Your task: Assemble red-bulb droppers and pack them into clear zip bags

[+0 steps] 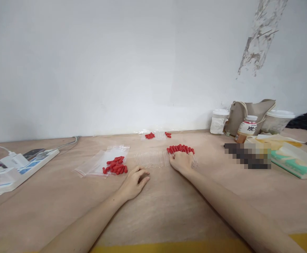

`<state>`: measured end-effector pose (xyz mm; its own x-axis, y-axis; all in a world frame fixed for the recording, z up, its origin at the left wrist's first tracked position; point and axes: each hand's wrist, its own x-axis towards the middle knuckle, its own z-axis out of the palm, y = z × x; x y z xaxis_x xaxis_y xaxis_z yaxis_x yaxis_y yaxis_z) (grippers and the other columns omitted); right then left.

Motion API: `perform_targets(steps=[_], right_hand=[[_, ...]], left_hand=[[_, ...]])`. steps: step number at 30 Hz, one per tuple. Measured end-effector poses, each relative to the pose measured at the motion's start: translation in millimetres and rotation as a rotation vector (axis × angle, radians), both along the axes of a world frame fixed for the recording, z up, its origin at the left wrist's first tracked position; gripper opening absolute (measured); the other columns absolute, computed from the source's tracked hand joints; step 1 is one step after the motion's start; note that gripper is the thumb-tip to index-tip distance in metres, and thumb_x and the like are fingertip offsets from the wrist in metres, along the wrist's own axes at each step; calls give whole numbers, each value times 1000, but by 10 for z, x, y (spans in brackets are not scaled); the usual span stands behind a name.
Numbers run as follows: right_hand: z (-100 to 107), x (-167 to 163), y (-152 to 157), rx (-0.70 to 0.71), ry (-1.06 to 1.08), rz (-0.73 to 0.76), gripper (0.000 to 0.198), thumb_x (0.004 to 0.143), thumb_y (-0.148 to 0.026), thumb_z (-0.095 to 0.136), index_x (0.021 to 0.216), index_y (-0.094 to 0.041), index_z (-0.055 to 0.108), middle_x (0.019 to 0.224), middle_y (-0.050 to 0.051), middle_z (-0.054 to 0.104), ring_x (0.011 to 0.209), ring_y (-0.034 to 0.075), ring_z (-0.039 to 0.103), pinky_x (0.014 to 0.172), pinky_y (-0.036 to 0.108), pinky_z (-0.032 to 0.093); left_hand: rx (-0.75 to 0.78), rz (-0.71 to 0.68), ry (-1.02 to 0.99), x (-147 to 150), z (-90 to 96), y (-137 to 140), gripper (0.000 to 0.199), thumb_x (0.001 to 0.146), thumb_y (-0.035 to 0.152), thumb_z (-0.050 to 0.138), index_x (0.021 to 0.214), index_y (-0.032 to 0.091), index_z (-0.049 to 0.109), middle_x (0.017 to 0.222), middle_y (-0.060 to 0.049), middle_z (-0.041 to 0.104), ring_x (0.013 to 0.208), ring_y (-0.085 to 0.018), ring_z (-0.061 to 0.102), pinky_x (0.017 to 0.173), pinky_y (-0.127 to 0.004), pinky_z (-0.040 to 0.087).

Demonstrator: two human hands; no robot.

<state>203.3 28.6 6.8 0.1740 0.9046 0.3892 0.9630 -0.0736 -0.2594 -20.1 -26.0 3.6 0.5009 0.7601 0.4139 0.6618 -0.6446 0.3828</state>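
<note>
My left hand rests on the table, fingers loosely bent, thumb apart, holding nothing. Just beyond it a row of thin transparent tubes lies side by side. To its left, red rubber bulbs are heaped on transparent zip bags. My right hand is at the right end of the tube row, its fingers curled down. Around it, a fan of tubes carries red bulbs on the far ends, like droppers. Its fingertips are hidden, so what they grip does not show.
Against the wall lies another transparent bag with red bulbs and tubes. A power strip with chargers stands at left. At right are a lidded cup, a bottle, a bag, a second cup and a green-and-white packet.
</note>
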Motion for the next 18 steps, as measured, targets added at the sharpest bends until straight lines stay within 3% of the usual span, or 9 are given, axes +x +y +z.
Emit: perform_targets(steps=[11,18], right_hand=[[-11,-101,110,-116,104,-29,27,75,-31,41,69,-17,63,76,10,66,74,22,58,77,40,23],[12,-109,73,-18,104,39,23,76,-34,41,80,-22,61,75,4,66,76,18,58,78,38,20]], left_hand=[[12,-27,-4,1,10,2,17,84,25,45,94,22,58,91,-4,54,83,-17,53,75,-30,43],[10,-21,1,5,8,4,18,84,27,44,94,21,59,90,-4,55,82,-17,53,74,-31,43]])
